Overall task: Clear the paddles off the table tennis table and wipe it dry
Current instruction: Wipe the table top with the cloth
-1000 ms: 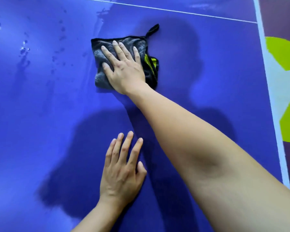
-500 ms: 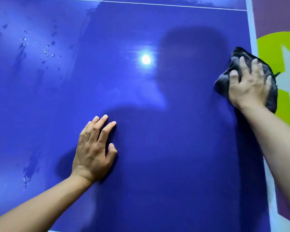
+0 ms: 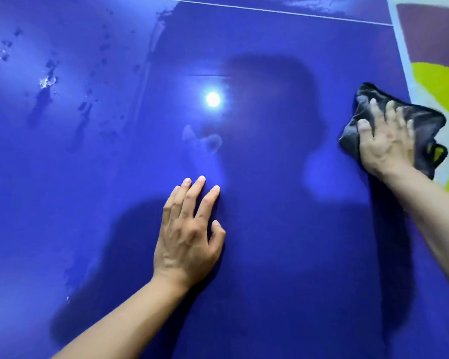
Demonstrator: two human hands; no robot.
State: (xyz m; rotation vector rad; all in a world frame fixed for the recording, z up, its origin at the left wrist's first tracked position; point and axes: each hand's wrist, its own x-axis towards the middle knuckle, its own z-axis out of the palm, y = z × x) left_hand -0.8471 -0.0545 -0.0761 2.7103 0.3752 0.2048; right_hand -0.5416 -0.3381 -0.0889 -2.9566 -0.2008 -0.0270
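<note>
The blue table tennis table (image 3: 283, 242) fills the view. My right hand (image 3: 385, 143) presses a dark grey cloth (image 3: 420, 120), which has a yellow tag, flat against the table's right edge. My left hand (image 3: 189, 229) lies palm down on the table near the middle, fingers spread, holding nothing. Water drops and wet streaks (image 3: 47, 81) sit on the far left part of the surface. No paddles are in view.
A white line (image 3: 296, 12) crosses the table at the top. The white right border (image 3: 399, 53) runs along the side. Beyond it lies a floor with maroon, yellow-green and pale patches (image 3: 436, 81). A lamp's glare (image 3: 213, 99) reflects mid-table.
My right hand has swept the cloth from the table's middle to its right edge. My left hand stays flat on the table; the view shifted.
</note>
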